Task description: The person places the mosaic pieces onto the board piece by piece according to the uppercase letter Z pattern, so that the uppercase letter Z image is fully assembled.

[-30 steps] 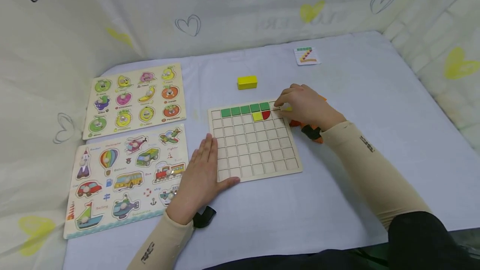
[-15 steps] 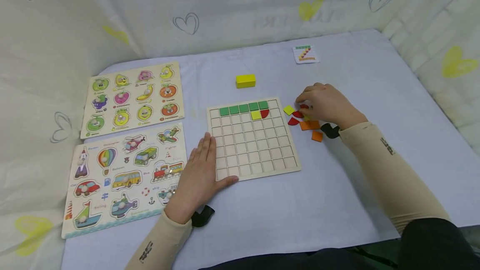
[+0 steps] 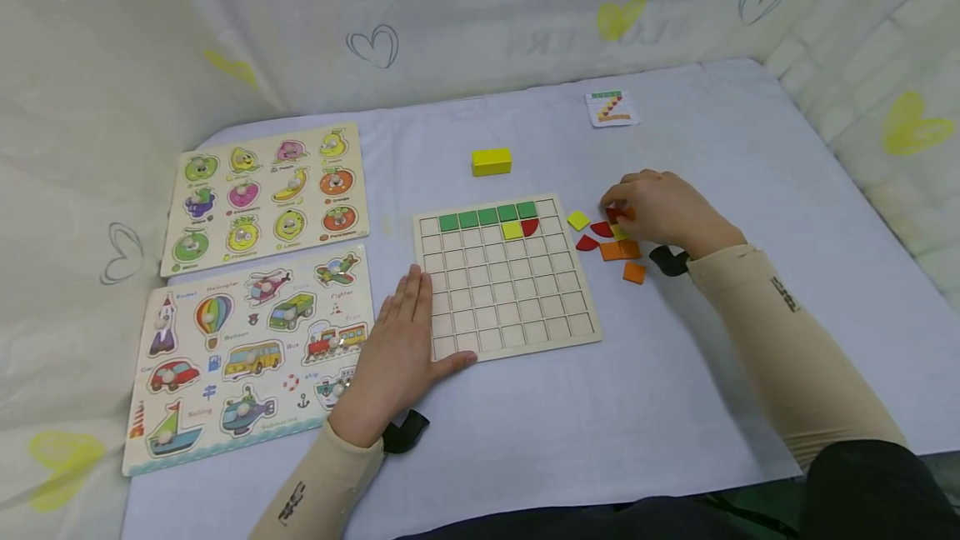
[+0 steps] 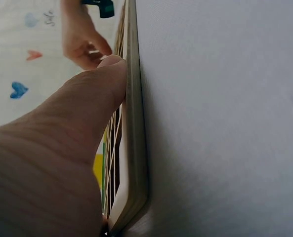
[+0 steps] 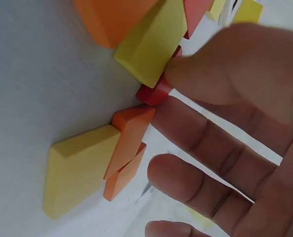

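Right wrist view shows it best: my right hand (image 5: 235, 128) has thumb and forefinger pinched on a small red piece (image 5: 153, 93), sitting in a loose pile of yellow and orange tiles (image 5: 82, 168) on the pale tablecloth (image 3: 712, 148). That pile is just right of the wooden grid board (image 3: 510, 307), near its top corner. My left hand (image 3: 397, 348) lies flat, fingers straight, pressed against the board's left edge with the thumb along the bottom. Top row has five green squares (image 3: 487, 217), with a yellow square (image 3: 512, 230) and a red quarter-circle (image 3: 530, 227) under them. Further out: a yellow block (image 3: 492, 162), a pattern card (image 3: 612, 108), and two peg puzzles, fruit (image 3: 266, 194) and vehicles (image 3: 247, 357), on the left.
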Demonstrator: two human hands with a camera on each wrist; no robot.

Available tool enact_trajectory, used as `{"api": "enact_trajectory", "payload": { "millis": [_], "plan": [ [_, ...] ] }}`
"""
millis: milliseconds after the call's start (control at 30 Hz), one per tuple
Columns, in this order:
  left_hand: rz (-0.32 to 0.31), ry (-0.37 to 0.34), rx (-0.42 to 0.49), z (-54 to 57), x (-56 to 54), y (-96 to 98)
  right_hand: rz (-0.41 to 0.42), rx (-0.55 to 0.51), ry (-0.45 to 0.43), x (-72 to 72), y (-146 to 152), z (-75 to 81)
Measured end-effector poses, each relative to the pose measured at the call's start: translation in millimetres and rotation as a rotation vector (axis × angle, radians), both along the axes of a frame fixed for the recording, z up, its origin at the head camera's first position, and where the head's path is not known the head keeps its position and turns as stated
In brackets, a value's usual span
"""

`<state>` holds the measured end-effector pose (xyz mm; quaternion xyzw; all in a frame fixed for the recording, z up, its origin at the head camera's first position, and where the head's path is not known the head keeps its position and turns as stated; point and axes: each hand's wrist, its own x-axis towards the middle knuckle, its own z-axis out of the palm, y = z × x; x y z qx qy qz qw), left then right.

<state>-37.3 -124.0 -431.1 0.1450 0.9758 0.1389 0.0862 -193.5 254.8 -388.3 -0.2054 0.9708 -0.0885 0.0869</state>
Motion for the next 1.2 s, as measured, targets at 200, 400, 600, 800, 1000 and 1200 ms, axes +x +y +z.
{"api": "enact_trajectory", "payload": {
  "millis": [200,400,600,800,1000,1200],
  "plan": [
    [-0.002,0.003,-0.003,0.1,0.0,0.3,-0.017,-0.008,0.012,-1.8,-2.3,-2.5],
    [-0.001,-0.011,-0.004,-0.8,0.0,0.7,-0.059,0.01,-0.057,-2.2,-11.2,-4.0],
    [0.0,-0.013,-0.008,-1.4,-0.3,0.6,-0.071,-0.029,-0.115,-1.8,-17.3,-0.3],
    [0.002,-0.012,-0.006,-1.3,-0.5,0.2,-0.017,-0.045,-0.041,-5.5,-17.3,-2.4],
    [0.005,-0.012,0.005,-0.9,-0.3,0.2,0.051,-0.039,0.013,-7.6,-15.1,-3.0],
    [0.008,-0.011,0.005,-1.4,-0.4,-0.3,0.084,-0.026,0.029,-8.2,-16.6,-3.4]
  ]
}}
